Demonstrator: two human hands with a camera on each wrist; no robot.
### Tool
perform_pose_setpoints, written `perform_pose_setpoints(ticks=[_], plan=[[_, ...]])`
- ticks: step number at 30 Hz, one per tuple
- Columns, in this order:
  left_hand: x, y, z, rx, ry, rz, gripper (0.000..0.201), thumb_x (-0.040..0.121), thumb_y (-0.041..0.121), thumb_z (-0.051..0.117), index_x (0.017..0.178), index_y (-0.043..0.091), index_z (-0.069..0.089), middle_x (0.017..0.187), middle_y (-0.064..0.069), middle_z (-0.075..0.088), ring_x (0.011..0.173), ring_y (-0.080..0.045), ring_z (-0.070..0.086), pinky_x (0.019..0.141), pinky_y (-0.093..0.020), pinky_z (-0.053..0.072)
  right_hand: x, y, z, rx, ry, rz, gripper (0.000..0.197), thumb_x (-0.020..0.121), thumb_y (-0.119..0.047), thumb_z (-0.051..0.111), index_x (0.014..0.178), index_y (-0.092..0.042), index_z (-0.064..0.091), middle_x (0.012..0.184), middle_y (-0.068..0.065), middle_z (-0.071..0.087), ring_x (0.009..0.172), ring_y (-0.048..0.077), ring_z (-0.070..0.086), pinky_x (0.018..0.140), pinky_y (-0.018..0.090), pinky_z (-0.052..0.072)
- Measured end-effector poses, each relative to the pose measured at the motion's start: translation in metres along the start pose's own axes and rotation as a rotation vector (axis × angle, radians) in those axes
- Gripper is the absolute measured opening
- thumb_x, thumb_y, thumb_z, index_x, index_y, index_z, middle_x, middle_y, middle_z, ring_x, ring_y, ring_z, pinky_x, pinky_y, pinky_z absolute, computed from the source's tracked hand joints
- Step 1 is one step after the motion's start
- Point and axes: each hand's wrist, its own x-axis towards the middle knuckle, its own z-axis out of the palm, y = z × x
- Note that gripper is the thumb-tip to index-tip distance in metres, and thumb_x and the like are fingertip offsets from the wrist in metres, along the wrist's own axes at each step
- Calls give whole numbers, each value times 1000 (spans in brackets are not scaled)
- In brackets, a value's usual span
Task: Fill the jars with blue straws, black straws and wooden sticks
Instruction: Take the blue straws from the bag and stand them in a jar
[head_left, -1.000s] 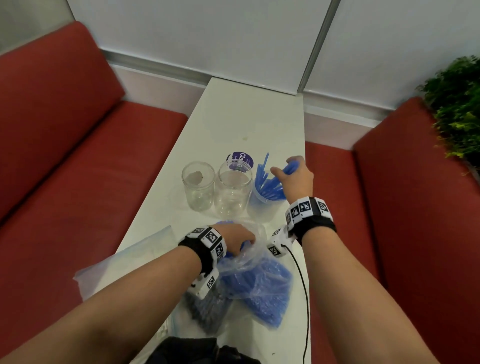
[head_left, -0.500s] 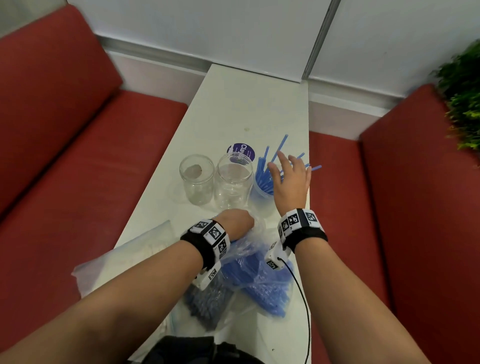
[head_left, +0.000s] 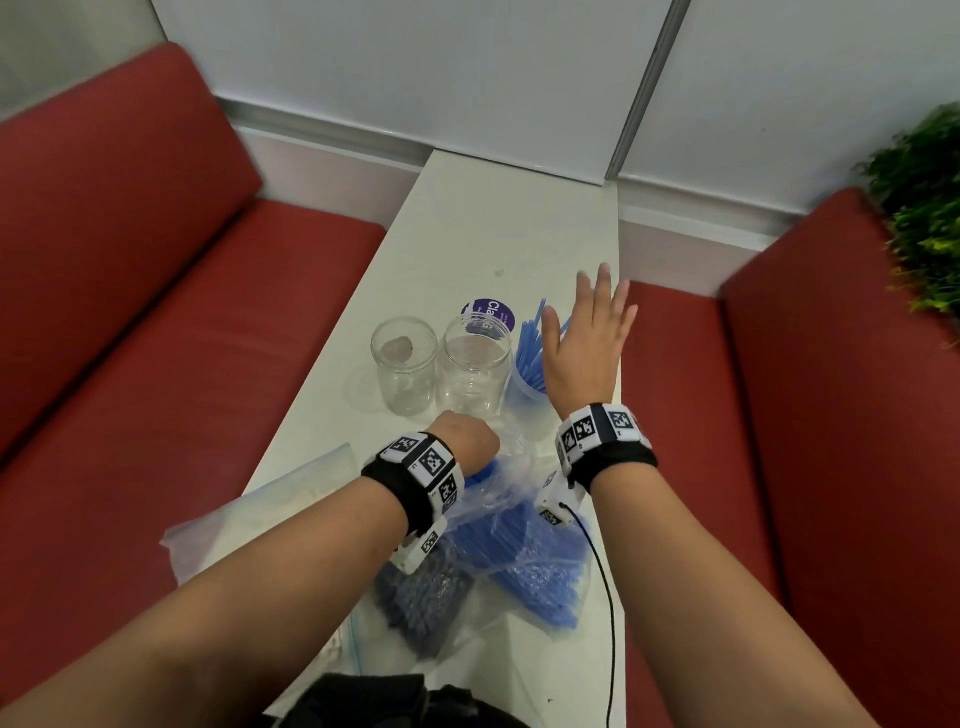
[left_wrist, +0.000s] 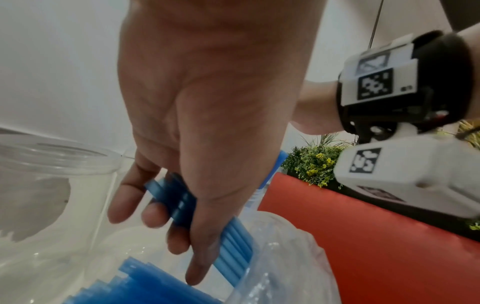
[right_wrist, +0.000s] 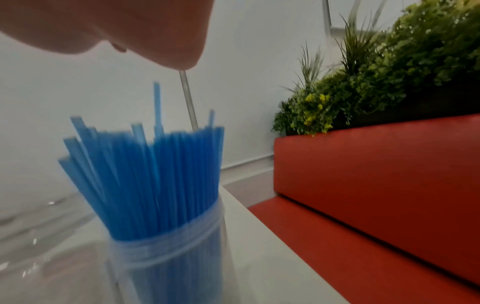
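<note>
Three clear jars stand in a row on the white table (head_left: 467, 218): the left jar (head_left: 404, 371) and the middle jar (head_left: 474, 369) hold no straws, while the right jar (right_wrist: 166, 265) is packed with upright blue straws (right_wrist: 153, 164). The right hand (head_left: 584, 345) hovers over that jar with its fingers spread flat and nothing in them; in the right wrist view the palm sits just above the tallest straw tips. The left hand (left_wrist: 207, 123) reaches into the mouth of the clear plastic bag (head_left: 524, 525) near the table's front edge, fingers curled round a small bundle of blue straws (left_wrist: 233, 242), with more loose ones lying in the bag below.

Beside that bag lies a second bag of black straws (head_left: 423, 597), untouched, and a flat clear bag (head_left: 270, 509) to its left whose contents I cannot make out. A purple-labelled lid (head_left: 491, 314) lies behind the middle jar.

The main hazard, as I judge it, is the crowded right jar: it already looks full, so pushing another bundle in could splay the straws over the rim or tip the light jar, which stands close to the table's right edge. Pressing down with the flat palm off-centre could do the same. The thin bag could also snag the straws as the left hand lifts, dragging loose ones onto the table.
</note>
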Motion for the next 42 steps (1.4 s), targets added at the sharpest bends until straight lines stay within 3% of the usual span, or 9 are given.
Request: perform_pose_setpoints(ticks=[6, 10, 13, 20, 24, 28, 33, 38, 42], plan=[[-10, 0, -7, -125, -81, -40, 28, 101, 22, 49, 119, 8, 65, 123, -7, 64, 111, -27, 62, 93, -36, 50, 2, 5, 4, -266, -570, 99, 73, 107, -54, 22, 160, -4, 14, 168, 12, 15, 157, 32, 0, 125, 53, -1], [-18, -6, -10, -98, -20, -30, 31, 101, 22, 51, 127, 9, 62, 126, -8, 62, 113, -29, 61, 93, -38, 50, -20, 3, -9, 136, -225, -20, 50, 109, -26, 38, 156, -11, 33, 164, 15, 28, 157, 31, 8, 127, 46, 1], [-25, -8, -14, -83, -59, -63, 33, 102, 25, 51, 129, 9, 60, 128, -8, 61, 115, -29, 59, 93, -38, 48, -37, -10, -21, 433, -100, -88, 39, 94, -5, 44, 129, -10, 62, 128, 11, 65, 127, 27, 55, 111, 48, 41], [-56, -11, -41, -70, 24, -111, 23, 100, 16, 50, 116, 8, 65, 122, -7, 64, 104, -24, 60, 84, -36, 46, -87, -17, -9, 199, -1138, 27, 69, 87, -20, 74, 149, -20, 44, 143, 7, 56, 129, 24, 54, 113, 43, 40], [-74, -14, -62, 23, 128, -134, 31, 102, 15, 43, 122, 4, 64, 128, -10, 62, 116, -26, 58, 94, -34, 45, -106, -26, 5, 40, -883, -78, 32, 95, -38, 65, 119, -16, 65, 118, 7, 68, 116, 25, 57, 115, 50, 26], [-96, -13, -99, -76, 221, -71, 23, 95, 18, 57, 113, 9, 69, 85, -4, 63, 92, -25, 64, 80, -33, 48, -111, -37, 0, 536, -670, 160, 38, 101, -19, 60, 64, -21, 52, 45, -19, 53, 47, -5, 48, 61, 31, 39], [-115, -31, -136, -311, 642, 136, 54, 85, 75, 46, 79, 26, 69, 74, 8, 66, 70, -12, 62, 62, -31, 47, -95, -57, -25, 877, -515, 239, 43, 97, -33, 67, 68, -3, 61, 54, 3, 59, 54, 15, 55, 63, 30, 47], [-117, -23, -129, -496, 785, 216, 65, 91, 72, 41, 74, 16, 68, 67, -2, 65, 64, -17, 60, 66, -38, 50, -65, -77, -41, 858, -449, 224, 36, 95, -3, 57, 65, -18, 44, 51, -12, 45, 48, 4, 41, 51, 18, 33], [-115, -25, -122, -1355, 1108, 372, 50, 98, 58, 42, 103, 22, 76, 99, 9, 76, 99, -3, 68, 94, -23, 50, -52, -76, -67, 1056, -418, 227, 38, 93, -17, 61, 62, -19, 40, 47, -12, 35, 44, 8, 30, 46, 22, 28]])
